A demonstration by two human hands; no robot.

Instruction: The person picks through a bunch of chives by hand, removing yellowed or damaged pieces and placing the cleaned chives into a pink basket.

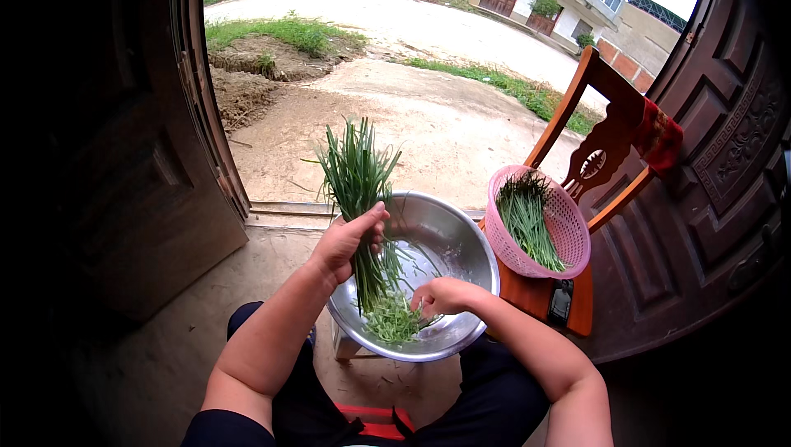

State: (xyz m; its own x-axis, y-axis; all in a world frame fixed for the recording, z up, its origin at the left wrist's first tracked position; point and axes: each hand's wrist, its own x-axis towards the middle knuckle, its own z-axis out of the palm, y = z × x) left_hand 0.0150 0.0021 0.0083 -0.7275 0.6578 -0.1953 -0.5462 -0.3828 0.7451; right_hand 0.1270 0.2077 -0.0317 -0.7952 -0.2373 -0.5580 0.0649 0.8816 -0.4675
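Note:
My left hand (352,240) is closed around a thick bunch of long green garlic chives (355,175), held upright over the left side of a stainless steel basin (476,249). The lower ends of the bunch hang down into the basin. Inside the basin, my right hand (439,298) is bent downward beside a heap of short, pale green cut pieces (392,323). Its fingertips are partly hidden, so whether they grip anything is unclear. More chives (525,218) lie in a pink plastic basket (578,231) to the right of the basin.
The basket stands on the seat of a wooden chair (510,289), beside a dark phone-like object (561,302). The basin rests on a low stool (346,345) between my knees. A door threshold (290,207) lies just beyond it, with open wooden doors (655,243) at both sides.

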